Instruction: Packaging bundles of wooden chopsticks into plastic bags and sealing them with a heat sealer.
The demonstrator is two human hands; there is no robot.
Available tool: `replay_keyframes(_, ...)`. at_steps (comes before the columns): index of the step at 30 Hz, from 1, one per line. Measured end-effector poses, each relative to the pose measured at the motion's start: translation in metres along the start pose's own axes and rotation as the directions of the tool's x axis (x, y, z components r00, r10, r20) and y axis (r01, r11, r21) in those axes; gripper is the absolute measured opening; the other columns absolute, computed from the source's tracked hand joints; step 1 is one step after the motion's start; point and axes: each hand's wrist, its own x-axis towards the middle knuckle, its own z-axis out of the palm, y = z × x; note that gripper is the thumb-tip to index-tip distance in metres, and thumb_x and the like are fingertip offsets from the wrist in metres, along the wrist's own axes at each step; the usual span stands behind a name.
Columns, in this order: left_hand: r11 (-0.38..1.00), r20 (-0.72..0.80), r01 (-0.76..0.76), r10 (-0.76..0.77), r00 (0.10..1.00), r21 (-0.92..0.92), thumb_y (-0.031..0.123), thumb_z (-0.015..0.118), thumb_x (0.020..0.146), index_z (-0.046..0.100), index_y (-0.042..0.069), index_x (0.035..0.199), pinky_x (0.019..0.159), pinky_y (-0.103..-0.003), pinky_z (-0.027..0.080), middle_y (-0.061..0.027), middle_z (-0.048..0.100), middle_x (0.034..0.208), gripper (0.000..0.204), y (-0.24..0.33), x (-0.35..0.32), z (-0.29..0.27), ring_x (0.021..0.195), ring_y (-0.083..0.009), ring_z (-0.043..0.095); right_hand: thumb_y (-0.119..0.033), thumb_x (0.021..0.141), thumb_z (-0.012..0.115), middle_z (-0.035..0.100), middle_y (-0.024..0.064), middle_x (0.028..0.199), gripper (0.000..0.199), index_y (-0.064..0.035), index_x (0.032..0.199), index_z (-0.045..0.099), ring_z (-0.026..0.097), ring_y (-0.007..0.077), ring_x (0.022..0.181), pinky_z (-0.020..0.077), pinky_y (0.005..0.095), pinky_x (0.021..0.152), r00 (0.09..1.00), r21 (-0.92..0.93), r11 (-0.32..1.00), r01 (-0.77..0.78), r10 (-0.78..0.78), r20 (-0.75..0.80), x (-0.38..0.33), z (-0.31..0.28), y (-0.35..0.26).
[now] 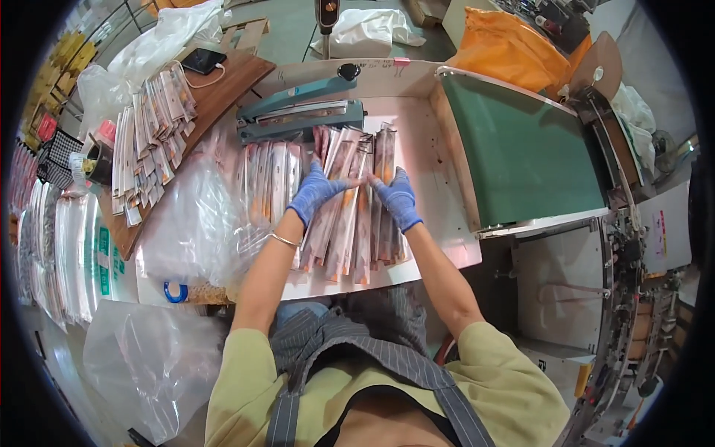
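Note:
A loose bunch of long, narrow plastic packets (342, 232), pinkish with orange marks, lies fanned on the white worktable in front of me. My left hand (314, 192), in a blue glove, grips the bunch from its left side, thumb stretched across the top. From the other side my right hand (397, 199), gloved alike, closes on the packets, its thumb near the left one. The fingers' undersides are hidden. Left of the bunch, a row of similar packets (268, 179) lies side by side. Behind them stands a teal bar heat sealer (302, 119).
A green conveyor belt (529, 156) slopes at the right. On the left, a brown board (238, 71) carries more packets (153, 138) and a black phone (203, 61). Clear plastic bags (190, 216) lie nearby; a blue tape roll (176, 292) sits at the front edge.

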Motion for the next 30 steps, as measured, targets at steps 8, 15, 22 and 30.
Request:
replay_keyframes(8, 0.740, 0.030, -0.117, 0.182, 0.983, -0.663, 0.027, 0.077, 0.062, 0.033, -0.003, 0.125, 0.081, -0.029, 0.046, -0.0111, 0.053, 0.111, 0.082, -0.035, -0.034, 0.029, 0.098, -0.0200, 0.054, -0.030, 0.081, 0.060, 0.060, 0.0035, 0.088, 0.033, -0.0052, 0.102, 0.057, 0.058, 0.0120, 0.075, 0.0483, 0.0241, 0.068, 0.622, 0.621, 0.222, -0.752, -0.075, 0.780, -0.046, -0.035, -0.044)
replay_keyframes(15, 0.687, 0.180, 0.008, 0.179, 0.967, -0.726, 0.009, 0.079, 0.056, 0.037, 0.011, 0.121, 0.079, -0.031, 0.049, -0.0081, 0.056, 0.103, 0.077, -0.024, -0.049, 0.002, 0.089, -0.0195, 0.057, -0.027, 0.074, 0.066, 0.059, 0.0045, 0.087, 0.037, -0.0032, 0.100, 0.055, 0.058, 0.0135, 0.076, 0.0482, 0.0252, 0.070, 0.641, 0.715, 0.338, -0.611, -0.319, 0.698, -0.037, -0.051, -0.060)
replay_keyframes(22, 0.675, -0.033, -0.195, 0.245, 0.969, -0.712, 0.015, 0.079, 0.058, 0.040, -0.001, 0.117, 0.081, -0.031, 0.047, -0.0122, 0.055, 0.106, 0.073, -0.008, -0.037, -0.012, 0.095, -0.0211, 0.055, -0.020, 0.073, 0.068, 0.060, 0.0045, 0.085, 0.033, -0.0011, 0.098, 0.057, 0.057, 0.0118, 0.071, 0.0477, 0.0247, 0.063, 0.705, 0.750, 0.427, -0.505, -0.296, 0.644, -0.024, -0.068, -0.095)
replay_keyframes(30, 0.697, 0.061, 0.067, -0.033, 0.998, -0.714, 0.024, 0.081, 0.053, 0.030, -0.004, 0.124, 0.080, -0.032, 0.047, -0.0158, 0.051, 0.112, 0.092, -0.054, -0.042, 0.018, 0.099, -0.0220, 0.053, -0.026, 0.079, 0.063, 0.061, 0.0037, 0.083, 0.027, -0.0048, 0.095, 0.059, 0.058, 0.0106, 0.071, 0.0477, 0.0235, 0.063, 0.562, 0.582, 0.321, -0.747, -0.163, 0.811, -0.042, -0.018, -0.043)
